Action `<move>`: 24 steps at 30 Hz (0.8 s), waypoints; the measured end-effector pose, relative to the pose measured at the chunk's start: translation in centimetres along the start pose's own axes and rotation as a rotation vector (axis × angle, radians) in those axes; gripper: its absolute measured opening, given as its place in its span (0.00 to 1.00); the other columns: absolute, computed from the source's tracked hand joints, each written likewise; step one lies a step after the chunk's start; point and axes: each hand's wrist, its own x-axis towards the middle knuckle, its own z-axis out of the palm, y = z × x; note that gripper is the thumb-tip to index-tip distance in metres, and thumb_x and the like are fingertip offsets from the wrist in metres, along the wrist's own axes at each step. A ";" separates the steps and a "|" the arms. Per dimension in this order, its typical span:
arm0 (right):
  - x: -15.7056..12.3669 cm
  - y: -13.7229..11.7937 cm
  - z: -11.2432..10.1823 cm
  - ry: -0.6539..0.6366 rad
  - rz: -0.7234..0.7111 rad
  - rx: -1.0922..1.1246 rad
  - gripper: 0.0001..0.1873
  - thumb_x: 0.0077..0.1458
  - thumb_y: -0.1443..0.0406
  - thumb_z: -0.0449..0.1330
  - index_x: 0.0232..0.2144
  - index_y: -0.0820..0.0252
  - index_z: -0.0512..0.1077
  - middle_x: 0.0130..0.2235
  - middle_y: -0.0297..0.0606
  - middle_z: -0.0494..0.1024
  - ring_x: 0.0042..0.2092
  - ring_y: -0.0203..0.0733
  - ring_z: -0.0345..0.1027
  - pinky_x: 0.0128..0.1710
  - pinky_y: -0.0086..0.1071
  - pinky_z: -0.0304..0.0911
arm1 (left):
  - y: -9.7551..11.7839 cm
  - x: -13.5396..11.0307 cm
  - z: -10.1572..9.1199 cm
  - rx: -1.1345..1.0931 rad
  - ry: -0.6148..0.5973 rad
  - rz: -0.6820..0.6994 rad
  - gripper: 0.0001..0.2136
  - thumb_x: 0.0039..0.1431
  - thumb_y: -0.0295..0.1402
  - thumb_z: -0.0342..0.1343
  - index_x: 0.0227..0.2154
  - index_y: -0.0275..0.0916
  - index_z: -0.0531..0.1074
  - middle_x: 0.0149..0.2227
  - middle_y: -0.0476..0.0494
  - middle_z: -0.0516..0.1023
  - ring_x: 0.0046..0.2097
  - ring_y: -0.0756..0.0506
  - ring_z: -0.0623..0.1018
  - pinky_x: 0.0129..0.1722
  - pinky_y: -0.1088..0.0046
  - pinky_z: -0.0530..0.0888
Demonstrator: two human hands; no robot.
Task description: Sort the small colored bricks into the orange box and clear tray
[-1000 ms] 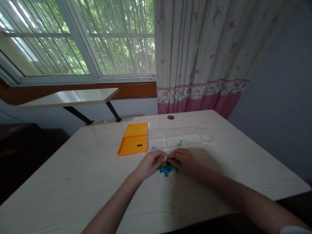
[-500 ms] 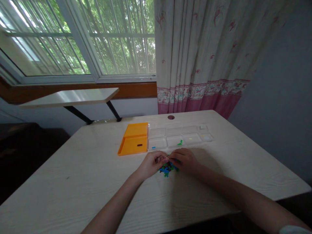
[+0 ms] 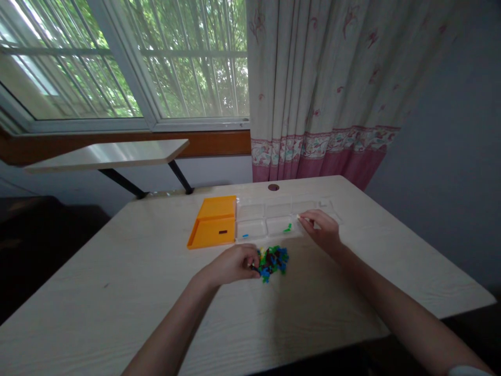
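Observation:
A small heap of coloured plastic pieces (image 3: 273, 260) lies on the pale wooden table (image 3: 117, 292). My left hand (image 3: 235, 264) rests at the heap's left edge, fingers curled in a pinch on a dark piece. My right hand (image 3: 321, 230) is over the clear compartment tray (image 3: 254, 211), fingertips pinched on a tiny pale piece above a right-hand compartment. A green piece (image 3: 288, 228) and a blue piece (image 3: 245, 236) lie in the tray's front compartments. An orange lid (image 3: 213, 223) with a dark piece on it adjoins the tray's left side.
A round cable hole (image 3: 273, 187) sits near the table's far edge. A second narrow table (image 3: 105, 155) stands under the window. A flowered curtain (image 3: 324, 89) hangs behind. The table's right edge drops off near a grey wall.
My right hand has lifted away from the heap and moved back and right, over the clear tray. My left hand has stayed at the heap, shifting slightly towards me.

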 end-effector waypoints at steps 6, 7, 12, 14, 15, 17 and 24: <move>-0.2 0.1 0.0 -0.010 -0.014 -0.018 0.04 0.53 0.65 0.56 0.30 0.57 0.72 0.28 0.34 0.75 0.24 0.33 0.63 0.30 0.29 0.63 | 0.2 -0.1 0.0 0.039 -0.051 -0.012 0.06 0.46 0.31 0.59 0.27 0.36 0.70 0.27 0.51 0.67 0.29 0.53 0.66 0.27 0.80 0.62; -0.2 0.0 0.0 -0.018 -0.017 -0.016 0.04 0.53 0.65 0.56 0.30 0.57 0.72 0.28 0.34 0.75 0.24 0.33 0.63 0.30 0.29 0.63 | 0.1 -0.1 0.0 0.034 -0.051 -0.010 0.05 0.47 0.31 0.58 0.27 0.37 0.70 0.27 0.51 0.67 0.29 0.53 0.66 0.27 0.80 0.62; -0.1 0.0 -0.1 0.007 -0.024 -0.016 0.04 0.53 0.66 0.56 0.30 0.57 0.71 0.28 0.34 0.75 0.24 0.32 0.64 0.29 0.28 0.62 | -0.3 0.0 0.2 0.014 -0.045 0.000 0.03 0.48 0.29 0.56 0.27 0.36 0.71 0.26 0.52 0.65 0.28 0.53 0.65 0.26 0.81 0.61; 0.0 0.0 -0.1 0.028 -0.042 -0.020 0.03 0.52 0.66 0.57 0.30 0.57 0.71 0.28 0.34 0.75 0.24 0.32 0.64 0.29 0.27 0.62 | -0.3 0.0 0.3 0.016 -0.043 0.005 0.02 0.47 0.27 0.56 0.26 0.36 0.70 0.25 0.52 0.65 0.27 0.54 0.64 0.25 0.81 0.60; 0.0 0.0 -0.2 0.036 -0.051 -0.020 0.03 0.52 0.67 0.57 0.30 0.58 0.71 0.28 0.33 0.75 0.24 0.32 0.64 0.29 0.27 0.62 | -0.3 0.0 0.3 0.017 -0.043 0.008 0.02 0.47 0.26 0.56 0.26 0.36 0.70 0.25 0.52 0.65 0.27 0.54 0.64 0.25 0.82 0.60; 0.1 0.0 -0.2 0.045 -0.060 -0.019 0.03 0.51 0.67 0.57 0.30 0.58 0.71 0.28 0.33 0.75 0.24 0.32 0.64 0.29 0.27 0.62 | -0.1 0.1 0.3 0.019 -0.045 0.017 0.02 0.46 0.25 0.55 0.26 0.36 0.70 0.25 0.52 0.64 0.27 0.54 0.63 0.25 0.82 0.59; 0.2 0.4 -0.4 0.026 -0.074 -0.025 0.03 0.52 0.67 0.57 0.30 0.59 0.71 0.28 0.34 0.76 0.24 0.32 0.65 0.30 0.26 0.62 | 0.2 0.0 0.4 0.007 -0.017 0.048 0.03 0.48 0.24 0.52 0.26 0.36 0.69 0.24 0.53 0.63 0.27 0.54 0.62 0.25 0.81 0.59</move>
